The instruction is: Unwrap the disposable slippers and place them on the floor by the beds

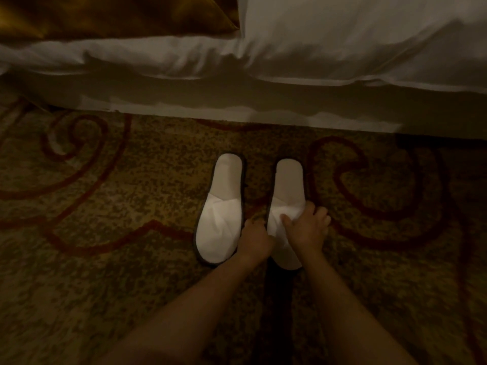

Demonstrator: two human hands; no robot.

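Observation:
Two white disposable slippers with dark sole edges lie side by side on the patterned carpet, heels toward the bed. The left slipper point(220, 214) lies alone, untouched. The right slipper point(288, 185) is held at its toe cover by both hands. My left hand point(254, 239) pinches its left edge. My right hand point(307, 227) lies over the toe cover, thumb on top and fingers down its right side. No wrapper is in view.
The white bed point(263, 101) with hanging sheets runs across the top, its base meeting the carpet just beyond the slippers. A gold-brown bed runner point(105, 14) covers the top left. Brown carpet point(105, 272) with red swirls spreads on both sides.

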